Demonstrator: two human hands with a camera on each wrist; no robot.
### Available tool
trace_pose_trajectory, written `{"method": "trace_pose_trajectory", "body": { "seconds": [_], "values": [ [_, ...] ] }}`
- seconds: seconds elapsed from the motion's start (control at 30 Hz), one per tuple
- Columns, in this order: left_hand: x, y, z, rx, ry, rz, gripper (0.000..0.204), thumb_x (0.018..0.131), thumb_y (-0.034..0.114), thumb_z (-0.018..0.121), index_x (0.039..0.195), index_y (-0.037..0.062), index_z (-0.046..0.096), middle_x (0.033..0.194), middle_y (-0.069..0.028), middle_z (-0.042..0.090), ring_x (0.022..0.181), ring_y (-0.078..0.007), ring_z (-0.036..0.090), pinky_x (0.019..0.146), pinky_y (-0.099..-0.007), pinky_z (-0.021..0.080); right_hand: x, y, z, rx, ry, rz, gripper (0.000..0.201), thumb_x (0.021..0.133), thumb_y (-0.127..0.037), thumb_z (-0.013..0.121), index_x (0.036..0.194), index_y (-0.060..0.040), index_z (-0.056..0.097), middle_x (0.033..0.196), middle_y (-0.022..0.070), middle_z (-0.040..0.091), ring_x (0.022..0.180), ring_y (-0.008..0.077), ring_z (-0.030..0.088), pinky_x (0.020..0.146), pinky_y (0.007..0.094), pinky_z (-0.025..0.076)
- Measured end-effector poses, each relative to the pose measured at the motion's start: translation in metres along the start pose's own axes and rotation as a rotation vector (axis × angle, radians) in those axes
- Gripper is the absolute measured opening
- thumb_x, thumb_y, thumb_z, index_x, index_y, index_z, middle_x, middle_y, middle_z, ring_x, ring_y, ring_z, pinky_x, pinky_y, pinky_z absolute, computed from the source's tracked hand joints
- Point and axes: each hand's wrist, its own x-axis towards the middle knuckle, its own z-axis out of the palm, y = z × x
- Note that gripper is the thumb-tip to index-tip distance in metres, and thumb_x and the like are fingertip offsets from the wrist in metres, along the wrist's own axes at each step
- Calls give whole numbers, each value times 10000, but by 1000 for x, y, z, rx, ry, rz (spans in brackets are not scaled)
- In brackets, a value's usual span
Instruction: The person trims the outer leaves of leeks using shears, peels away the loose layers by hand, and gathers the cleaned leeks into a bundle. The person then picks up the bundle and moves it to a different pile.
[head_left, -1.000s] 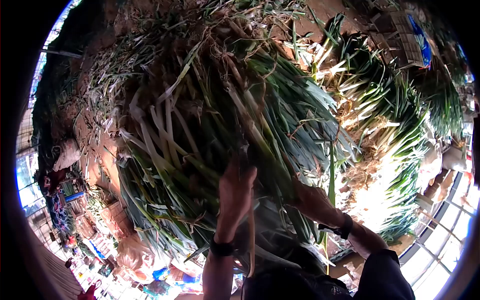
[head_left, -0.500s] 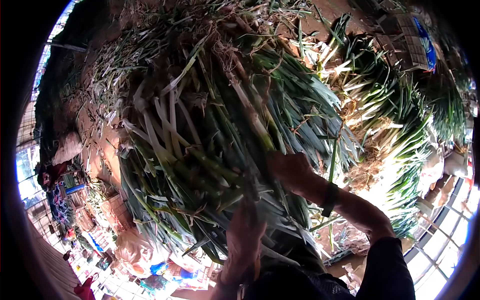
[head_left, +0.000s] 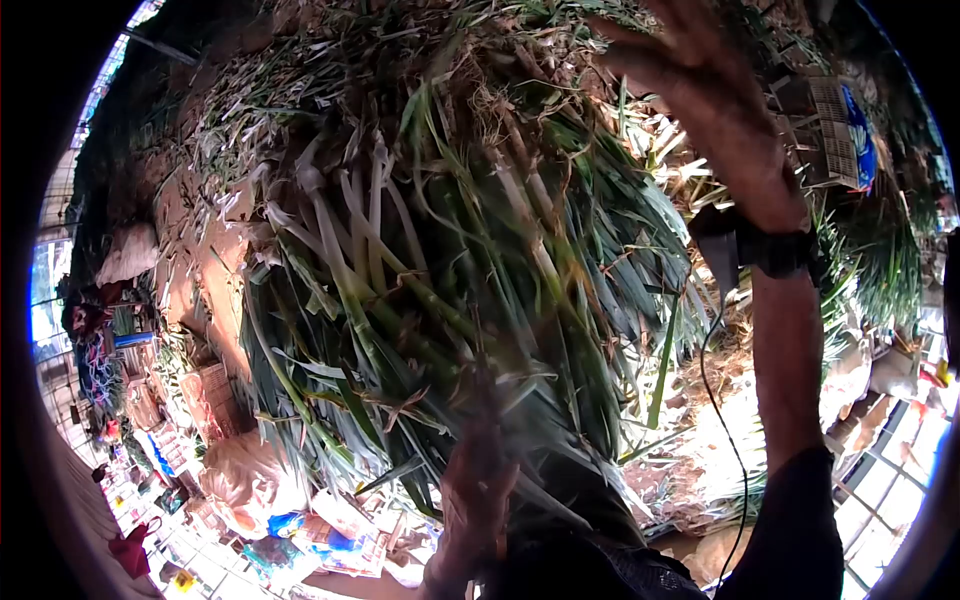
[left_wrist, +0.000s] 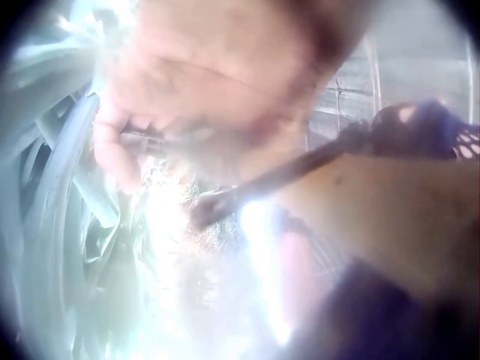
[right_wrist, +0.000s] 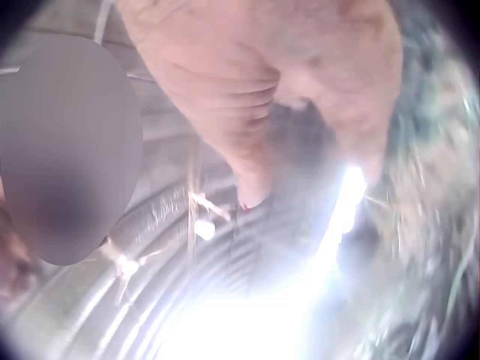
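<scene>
A big bundle of long green onions with white stalks and rooty, earth-brown ends (head_left: pixel 440 290) fills the middle of the head view, lying across the person's front with the leaves fanned toward the body and the roots pointing away. The left hand (head_left: pixel 478 500) sits at the near, leafy end, its fingers (head_left: pixel 470 470) pushed in among the dark leaves and curled round a few of them; the left wrist view is washed out by glare, but there the fingers bend over what looks like a thin dark strand. The right hand (head_left: pixel 715 95) is raised clear of the bundle, beyond the root end and off to the right, with fingers (head_left: pixel 640 50) spread wide and straight and holding nothing; the right wrist view shows the same loose, extended fingers against bright sky and a curved roof. A black wrist strap (head_left: pixel 775 250) with a thin dark cable (head_left: pixel 715 400) hangs below that hand. Beyond the right fingers lie more heaped green onions (head_left: pixel 880 250) and a pale slatted crate with a blue panel (head_left: pixel 840 115). As a judgement, the step in hand is gathering and steadying the bundle with one hand while the other is free; the next move would call for the free hand to come down onto the stalks, well away from the left fingers, so the load is gripped at both ends.
</scene>
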Motion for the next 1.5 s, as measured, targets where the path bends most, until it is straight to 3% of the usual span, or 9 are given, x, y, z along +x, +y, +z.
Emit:
{"method": "trace_pose_trajectory", "body": {
  "seconds": [0.13, 0.3, 0.37, 0.57, 0.63, 1.07, 1.13, 1.23, 1.5],
  "values": [
    [3, 10, 16, -8, -62, 47, 675, 801, 111, 692, 1425, -14, 466, 1000, -114, 631, 807, -186, 604, 689, -322, 511, 16, 98, 7, -284, 556, -384, 781, 913, -124, 691, 1559, -85, 254, 1362, 176, 564, 1075, 263, 677, 867, 417, 580],
    [5, -16, 35, 367, -241, 469, 616, 892, 124, 688, 1442, 4, 441, 1362, -255, 515, 1072, -381, 598, 830, -449, 526, -29, 213, 141, -829, 319, 197, 700, 761, -91, 713, 1393, -6, 425, 1151, 232, 603, 905, 394, 655, 714, 455, 540],
    [10, 2, 40, 55, -303, 49, 574, 904, 129, 683, 1414, -20, 464, 1357, -287, 502, 1048, -398, 610, 780, -453, 542, -35, 204, 147, -835, 429, 197, 642, 753, -99, 709, 1341, -9, 468, 1112, 224, 602, 897, 390, 649, 706, 460, 531],
    [29, 8, 51, 462, -259, 561, 515, 917, 137, 657, 1379, -16, 490, 1226, -264, 578, 950, -374, 658, 705, -424, 549, -70, 144, 137, -642, 290, 305, 428, 798, -210, 698, 1159, -35, 552, 1053, 199, 575, 823, 369, 614, 694, 506, 469],
    [39, 27, 55, -11, -294, -240, 467, 910, 158, 650, 1339, 12, 538, 1070, -243, 643, 885, -362, 673, 713, -419, 540, -94, 152, 145, -777, 241, 204, 445, 802, -229, 700, 1173, -33, 552, 1085, 195, 588, 830, 372, 611, 692, 509, 461],
    [119, 31, 49, 142, -230, 45, 382, 895, 172, 628, 1242, 18, 577, 1015, -211, 656, 863, -399, 651, 723, -473, 486, -124, 147, 135, -336, 241, 305, 523, 834, -225, 690, 1297, -71, 500, 776, 187, 657, 722, 389, 670, 635, 473, 507],
    [103, 33, 50, 20, -202, 356, 453, 907, 288, 608, 1270, 19, 578, 720, -82, 561, 619, -167, 538, 588, -365, 460, -124, 147, 132, -288, 249, 294, 509, 849, -233, 684, 1299, -77, 506, 766, 182, 657, 716, 381, 672, 631, 460, 507],
    [111, 46, 40, 114, -262, 200, 347, 918, 140, 585, 1236, 4, 558, 998, -208, 625, 866, -414, 627, 739, -476, 495, -125, 143, 130, -218, 191, 304, 499, 863, -233, 678, 1306, -78, 507, 748, 175, 643, 688, 360, 667, 624, 446, 501],
    [127, 32, 18, 134, -251, 176, 490, 938, 188, 583, 1393, 30, 491, 1053, -152, 617, 795, -290, 605, 712, -388, 504, -118, 93, 126, -34, 270, 337, 523, 856, -180, 666, 1357, -121, 530, 800, 124, 629, 697, 202, 631, 661, 362, 510]
  ]
}}
